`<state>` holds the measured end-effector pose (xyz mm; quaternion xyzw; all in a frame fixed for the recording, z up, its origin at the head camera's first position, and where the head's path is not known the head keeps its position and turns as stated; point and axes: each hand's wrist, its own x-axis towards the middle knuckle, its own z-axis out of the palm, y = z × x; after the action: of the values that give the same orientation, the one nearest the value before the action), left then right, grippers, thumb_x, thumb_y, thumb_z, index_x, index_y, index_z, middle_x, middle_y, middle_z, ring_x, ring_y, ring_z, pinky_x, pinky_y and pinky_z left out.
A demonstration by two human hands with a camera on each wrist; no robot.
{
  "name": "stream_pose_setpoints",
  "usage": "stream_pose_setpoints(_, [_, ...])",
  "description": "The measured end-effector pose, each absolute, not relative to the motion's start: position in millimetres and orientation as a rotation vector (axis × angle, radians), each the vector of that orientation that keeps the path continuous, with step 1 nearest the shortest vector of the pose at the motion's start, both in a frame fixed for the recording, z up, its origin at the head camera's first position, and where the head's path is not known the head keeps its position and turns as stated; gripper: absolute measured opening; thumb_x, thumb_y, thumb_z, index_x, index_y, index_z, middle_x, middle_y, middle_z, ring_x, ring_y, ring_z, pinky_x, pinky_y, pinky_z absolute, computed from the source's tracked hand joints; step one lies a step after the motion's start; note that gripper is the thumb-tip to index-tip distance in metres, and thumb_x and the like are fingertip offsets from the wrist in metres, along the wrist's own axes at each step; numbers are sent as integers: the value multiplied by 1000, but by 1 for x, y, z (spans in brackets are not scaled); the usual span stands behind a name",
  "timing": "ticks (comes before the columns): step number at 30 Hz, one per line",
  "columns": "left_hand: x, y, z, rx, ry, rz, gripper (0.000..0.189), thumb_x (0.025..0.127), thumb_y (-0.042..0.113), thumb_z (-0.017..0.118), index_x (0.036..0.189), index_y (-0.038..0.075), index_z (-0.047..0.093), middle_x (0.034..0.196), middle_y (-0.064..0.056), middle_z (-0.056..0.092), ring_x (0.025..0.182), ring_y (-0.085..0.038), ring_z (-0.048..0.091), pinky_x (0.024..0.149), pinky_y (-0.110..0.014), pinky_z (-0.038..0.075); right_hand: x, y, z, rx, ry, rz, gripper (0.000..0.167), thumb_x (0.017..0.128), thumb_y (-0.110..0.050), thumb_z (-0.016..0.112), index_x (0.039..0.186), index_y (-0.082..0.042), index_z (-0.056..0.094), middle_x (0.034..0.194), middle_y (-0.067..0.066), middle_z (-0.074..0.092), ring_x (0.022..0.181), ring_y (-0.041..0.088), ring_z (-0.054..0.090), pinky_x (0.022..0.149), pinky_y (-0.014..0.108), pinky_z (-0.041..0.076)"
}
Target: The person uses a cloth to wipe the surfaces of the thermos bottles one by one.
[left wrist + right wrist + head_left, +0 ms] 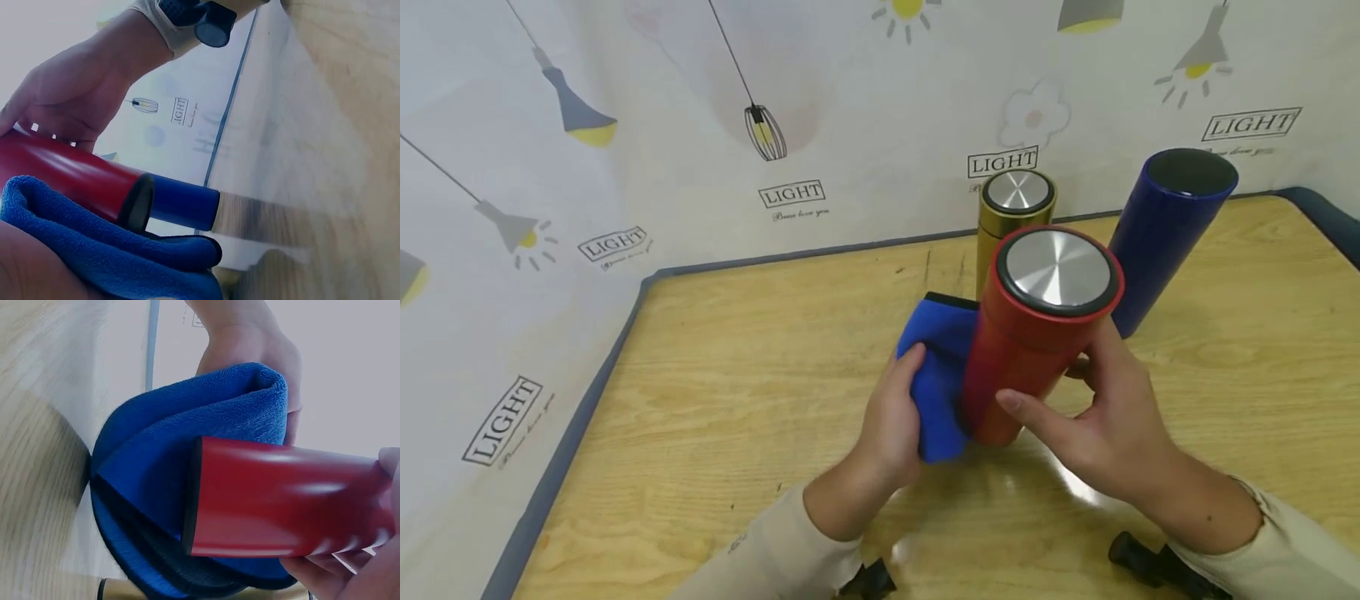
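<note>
A red thermos flask with a silver-topped lid is held tilted above the table by my right hand, thumb in front and fingers behind. My left hand grips a folded blue cloth, its thumb over the near side. The cloth lies against the red flask's left side. In the right wrist view the cloth is spread behind the flask's dark-edged base. The left wrist view shows the right fingers around the flask's upper part.
Behind the red flask stands a gold thermos flask, partly hidden. A dark blue flask stands to its right. A printed white sheet rises along the back and left of the wooden table.
</note>
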<state>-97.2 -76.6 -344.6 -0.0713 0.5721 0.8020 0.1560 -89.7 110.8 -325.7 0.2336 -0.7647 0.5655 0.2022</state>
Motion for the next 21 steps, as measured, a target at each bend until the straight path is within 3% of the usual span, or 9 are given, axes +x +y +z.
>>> stream_pose_setpoints(7, [-106, -84, -342, -209, 1872, 2355, 50, 104, 32, 31, 150, 14, 39, 143, -16, 49, 128, -28, 49, 109, -45, 39, -95, 110, -328, 552, -2250, 1565, 79, 66, 4, 85, 136, -3, 51, 126, -3, 62, 110, 5, 61, 81, 12, 53])
stream_pose_setpoints(14, [-121, -119, -337, -138, 2042, 2428, 49, 105, 28, 29, 150, 11, 37, 147, -15, 45, 134, -28, 43, 115, -46, 33, -104, 108, -336, 530, -2363, 1560, 75, 75, -7, 84, 140, -10, 47, 130, 3, 61, 113, 1, 58, 82, 14, 52])
stream_pose_setpoints(21, [-119, -147, -346, 410, 2710, 1858, 44, 105, 15, 32, 148, 9, 38, 140, -16, 49, 122, -30, 50, 101, -51, 42, -110, 109, -343, 467, -2441, 1589, 75, 79, -11, 83, 143, -10, 43, 130, 4, 59, 113, 11, 58, 84, 15, 51])
